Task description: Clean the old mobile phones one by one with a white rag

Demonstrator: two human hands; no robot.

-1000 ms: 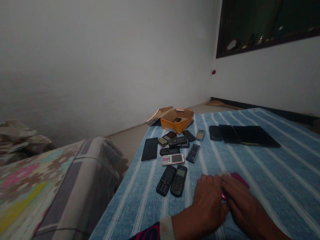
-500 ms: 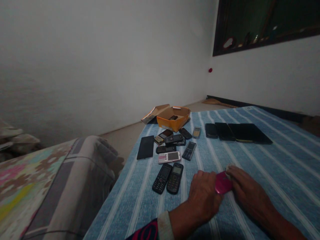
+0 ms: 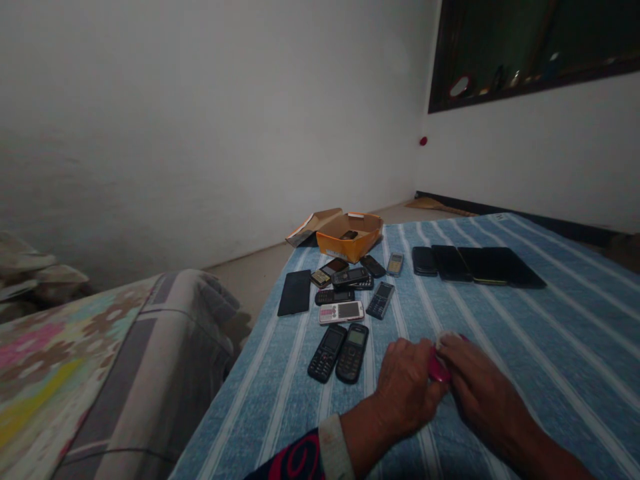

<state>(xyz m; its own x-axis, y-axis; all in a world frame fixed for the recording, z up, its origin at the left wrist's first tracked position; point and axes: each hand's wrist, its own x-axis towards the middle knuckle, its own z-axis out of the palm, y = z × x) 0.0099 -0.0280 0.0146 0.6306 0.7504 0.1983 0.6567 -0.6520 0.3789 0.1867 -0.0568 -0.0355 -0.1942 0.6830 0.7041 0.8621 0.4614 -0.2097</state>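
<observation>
My left hand (image 3: 404,388) and my right hand (image 3: 479,388) meet low on the blue striped bedcover (image 3: 540,347), both closed around a small pink phone (image 3: 436,369) of which only a sliver shows between the fingers. A white bit peeks out at my right fingertips. Just left of my left hand lie two black keypad phones (image 3: 340,352) side by side.
Farther up lie a white-pink phone (image 3: 341,312), several dark keypad phones (image 3: 350,279), a black slab phone (image 3: 295,293) and an open orange box (image 3: 350,237). A row of dark smartphones (image 3: 475,265) lies at the right. A floral covered surface (image 3: 75,373) stands left across a floor gap.
My hands have drawn together over the pink phone, which showed more plainly half a second ago. The view shifted slightly; the other phones have not moved.
</observation>
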